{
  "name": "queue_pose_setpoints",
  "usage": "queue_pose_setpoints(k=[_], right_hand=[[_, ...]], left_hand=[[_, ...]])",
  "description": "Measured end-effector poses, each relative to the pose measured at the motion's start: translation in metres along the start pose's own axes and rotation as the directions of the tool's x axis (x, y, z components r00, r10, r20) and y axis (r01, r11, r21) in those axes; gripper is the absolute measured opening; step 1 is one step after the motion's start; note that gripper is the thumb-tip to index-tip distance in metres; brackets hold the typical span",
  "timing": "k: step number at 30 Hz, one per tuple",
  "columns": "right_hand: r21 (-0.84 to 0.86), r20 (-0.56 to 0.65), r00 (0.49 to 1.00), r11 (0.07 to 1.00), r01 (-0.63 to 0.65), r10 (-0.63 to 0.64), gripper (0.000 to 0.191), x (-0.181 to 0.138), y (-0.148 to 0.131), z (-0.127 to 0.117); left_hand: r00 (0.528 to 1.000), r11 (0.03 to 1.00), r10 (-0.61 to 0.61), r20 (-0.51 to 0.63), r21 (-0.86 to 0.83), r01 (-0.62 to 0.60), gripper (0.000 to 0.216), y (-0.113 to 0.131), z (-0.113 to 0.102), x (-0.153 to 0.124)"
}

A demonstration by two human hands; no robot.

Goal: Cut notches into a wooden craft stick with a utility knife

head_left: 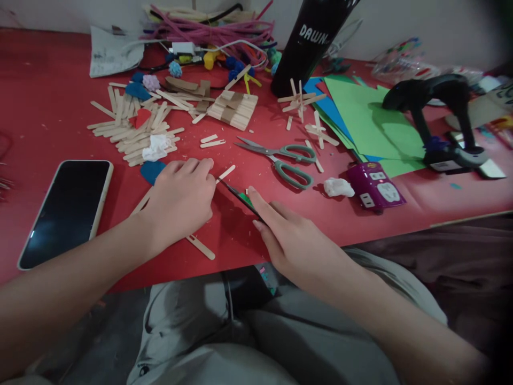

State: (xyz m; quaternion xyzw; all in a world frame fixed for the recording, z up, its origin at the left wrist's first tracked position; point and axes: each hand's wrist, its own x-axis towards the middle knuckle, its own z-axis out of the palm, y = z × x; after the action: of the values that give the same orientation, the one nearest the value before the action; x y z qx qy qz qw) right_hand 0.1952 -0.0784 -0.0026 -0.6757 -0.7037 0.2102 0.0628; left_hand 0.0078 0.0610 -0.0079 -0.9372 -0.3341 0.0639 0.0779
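My right hand point(286, 232) is closed round a craft knife point(250, 203) with a dark body and a green part. Its blade points up and left, close to the fingertips of my left hand point(182, 195). That left hand is curled palm down, pressing a wooden craft stick point(226, 174) to the red table; the stick's end pokes out past the fingers, by the blade. Below the left hand lies another craft stick point(202, 248) with a slot cut in it, its upper end hidden. Grey-handled scissors point(276, 155) lie spread just beyond both hands.
A phone point(66, 214) lies at left. Behind sit a pile of craft sticks point(132, 128), a bundle of sticks point(234, 109) and pink pipe cleaners point(208, 29). A black bottle point(306, 43), green paper point(368, 117), a purple socket adapter point(377, 187) and a black stand point(441, 123) occupy the right.
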Motion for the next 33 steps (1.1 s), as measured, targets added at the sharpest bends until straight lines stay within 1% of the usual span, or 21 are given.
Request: queue_pose_setpoints(k=[3, 8, 14, 23, 29, 33], right_hand=[[0.011, -0.023, 1.0, 1.0, 0.016, -0.015, 0.069, -0.001, 0.003, 0.001], [-0.012, -0.022, 1.0, 1.0, 0.013, -0.013, 0.07, 0.002, 0.002, 0.004], [-0.021, 0.016, 1.0, 1.0, -0.009, 0.009, 0.073, 0.006, -0.004, 0.004], [-0.071, 0.108, 0.991, 0.995, -0.067, 0.074, 0.083, 0.017, -0.016, -0.002], [-0.119, 0.156, 0.983, 0.99, -0.074, 0.092, 0.086, 0.023, -0.022, -0.007], [-0.142, 0.144, 0.985, 0.987, -0.071, 0.091, 0.085, 0.029, -0.025, -0.009]], left_hand=[[1.0, 1.0, 0.008, 0.0, -0.005, -0.008, 0.041, -0.002, 0.002, 0.0], [0.997, 0.998, 0.043, -0.057, -0.033, -0.045, 0.042, -0.006, 0.008, -0.001], [0.997, 0.996, 0.044, -0.069, -0.078, -0.05, 0.045, -0.009, 0.01, -0.001], [0.992, 0.996, 0.054, -0.111, -0.069, -0.062, 0.041, -0.008, 0.012, -0.002], [0.996, 0.996, 0.039, -0.083, -0.079, -0.046, 0.04, -0.008, 0.01, 0.0], [0.994, 0.997, 0.044, -0.099, -0.06, -0.05, 0.04, -0.008, 0.01, -0.001]])
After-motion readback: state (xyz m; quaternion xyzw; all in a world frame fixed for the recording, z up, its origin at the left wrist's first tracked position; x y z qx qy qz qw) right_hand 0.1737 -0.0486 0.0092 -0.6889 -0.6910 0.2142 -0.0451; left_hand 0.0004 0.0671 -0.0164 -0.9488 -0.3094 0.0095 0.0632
